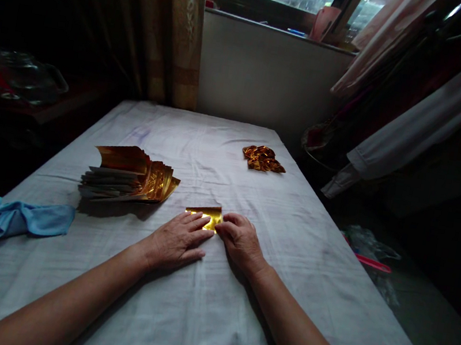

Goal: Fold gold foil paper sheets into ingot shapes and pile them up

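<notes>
A small sheet of gold foil paper point(205, 213) lies on the white cloth-covered table point(309, 255). My left hand point(178, 241) rests flat on the paper's near left part, fingers stretched out and pressing it down. My right hand point(239, 239) has its fingers curled, with the fingertips pinching the paper's right edge. Much of the sheet is hidden under both hands.
A fanned stack of gold foil sheets point(129, 175) lies to the left. Several folded gold pieces point(262, 159) sit at the far right of the table. A blue cloth point(4, 218) lies at the left edge. Curtains and a window sill stand behind.
</notes>
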A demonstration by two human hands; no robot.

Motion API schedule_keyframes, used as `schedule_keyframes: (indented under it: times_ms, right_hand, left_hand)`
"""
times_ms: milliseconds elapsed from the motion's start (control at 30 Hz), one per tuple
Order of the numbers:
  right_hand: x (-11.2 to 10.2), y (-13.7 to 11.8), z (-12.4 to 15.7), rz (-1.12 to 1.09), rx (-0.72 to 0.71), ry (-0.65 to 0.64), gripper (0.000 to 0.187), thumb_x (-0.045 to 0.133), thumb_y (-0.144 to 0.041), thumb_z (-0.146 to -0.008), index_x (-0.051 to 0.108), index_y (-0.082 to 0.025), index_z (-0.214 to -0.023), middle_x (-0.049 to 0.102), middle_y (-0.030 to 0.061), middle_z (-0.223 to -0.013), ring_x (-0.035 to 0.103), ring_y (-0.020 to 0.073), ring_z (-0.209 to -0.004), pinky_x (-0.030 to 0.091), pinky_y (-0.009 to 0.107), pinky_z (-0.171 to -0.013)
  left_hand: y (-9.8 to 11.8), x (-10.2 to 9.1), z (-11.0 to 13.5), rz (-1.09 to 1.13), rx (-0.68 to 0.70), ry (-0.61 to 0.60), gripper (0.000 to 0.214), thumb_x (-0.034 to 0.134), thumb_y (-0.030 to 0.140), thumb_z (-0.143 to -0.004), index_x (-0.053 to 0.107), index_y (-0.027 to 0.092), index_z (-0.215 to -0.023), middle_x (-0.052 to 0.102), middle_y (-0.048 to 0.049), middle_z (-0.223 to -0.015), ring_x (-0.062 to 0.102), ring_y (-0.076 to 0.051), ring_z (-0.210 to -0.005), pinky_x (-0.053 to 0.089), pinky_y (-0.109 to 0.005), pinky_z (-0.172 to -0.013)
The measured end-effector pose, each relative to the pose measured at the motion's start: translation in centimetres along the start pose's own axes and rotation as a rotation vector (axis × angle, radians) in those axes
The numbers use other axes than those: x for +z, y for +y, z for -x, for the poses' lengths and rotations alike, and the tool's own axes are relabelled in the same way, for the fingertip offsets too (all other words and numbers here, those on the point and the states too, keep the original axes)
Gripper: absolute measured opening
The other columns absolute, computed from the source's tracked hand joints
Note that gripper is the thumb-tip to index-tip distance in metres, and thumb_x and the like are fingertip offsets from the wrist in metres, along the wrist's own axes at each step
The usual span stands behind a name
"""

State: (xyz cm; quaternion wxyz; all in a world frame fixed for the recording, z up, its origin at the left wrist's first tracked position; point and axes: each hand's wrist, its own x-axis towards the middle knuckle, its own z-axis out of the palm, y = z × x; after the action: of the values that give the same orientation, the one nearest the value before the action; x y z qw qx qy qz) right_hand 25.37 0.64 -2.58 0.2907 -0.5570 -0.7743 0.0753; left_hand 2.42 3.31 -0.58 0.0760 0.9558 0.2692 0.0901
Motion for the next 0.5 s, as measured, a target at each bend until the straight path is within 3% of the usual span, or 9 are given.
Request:
schedule_keyframes:
  times_ms: [100,500]
  right_hand:
    - [0.0,0.1,0.0,0.021,0.005,0.009,0.014,0.063,-0.028,-0.092,0.076,-0.028,-0.092,0.070,0.0050,-0.108,0.062,0.0213,-0.103,0.046,0.036,-0.088]
    - [0.3,0.7,0.1,-0.009,-0.014,0.000,0.016,0.062,-0.029,-0.093,0.078,-0.029,-0.093,0.070,0.0049,-0.108,0.062,0.0213,-0.104,0.048,0.036,-0.092]
  left_hand:
    - [-0.7,-0.2,0.7,0.012,0.029,0.003,0.049,0.046,0.051,-0.099,0.054,0.026,-0.140,0.049,-0.0095,-0.151,0.044,-0.032,-0.139,0.033,-0.050,-0.115]
    - [-2.4,-1.5,4.8,-0.022,-0.076,-0.090,0.050,0.037,0.055,-0.101,0.053,0.030,-0.141,0.046,-0.0069,-0.154,0.037,-0.032,-0.144,0.024,-0.056,-0.117]
